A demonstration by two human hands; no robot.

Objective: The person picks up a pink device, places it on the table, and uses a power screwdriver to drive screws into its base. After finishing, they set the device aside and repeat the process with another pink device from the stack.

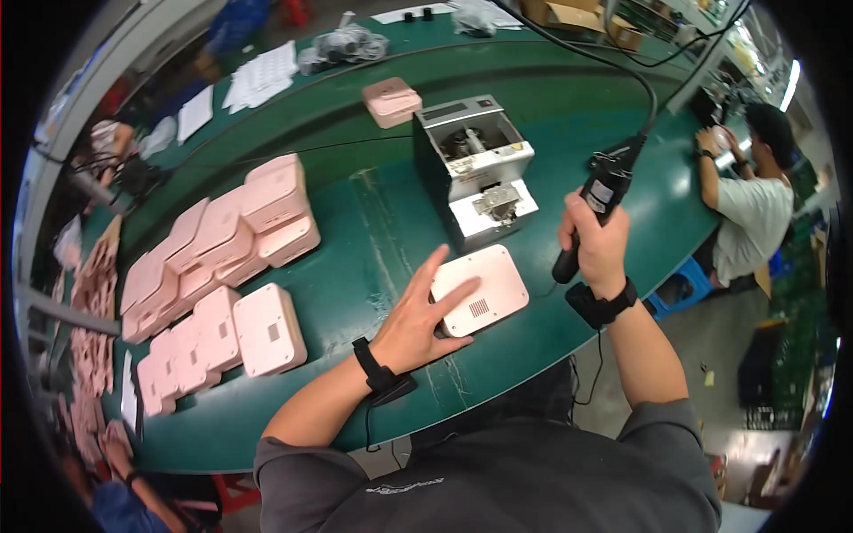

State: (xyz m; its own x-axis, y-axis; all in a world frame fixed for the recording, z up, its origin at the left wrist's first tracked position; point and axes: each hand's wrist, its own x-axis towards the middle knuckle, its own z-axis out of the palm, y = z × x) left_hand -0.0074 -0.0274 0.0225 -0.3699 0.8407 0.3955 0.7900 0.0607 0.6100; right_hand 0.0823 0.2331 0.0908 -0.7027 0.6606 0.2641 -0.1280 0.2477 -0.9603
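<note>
A pale pink plastic case (499,282) lies flat on the green table in front of me, with a slotted vent and small corner holes facing up. My left hand (418,317) steadies it from the left, fingers spread along its edge and one finger across its top. In my right hand (597,238) is a black corded electric screwdriver (607,184), gripped just right of the case; its tip is hard to make out. Beyond the case stands a grey metal screw feeder (475,164) with an open top.
Stacked pink cases (222,226) and a front row of pink cases (269,330) stand at the left. One more pink case (391,100) sits behind the feeder. The screwdriver's cable (653,93) hangs from above. A co-worker (755,195) sits at the right; another person's hand (115,449) shows lower left.
</note>
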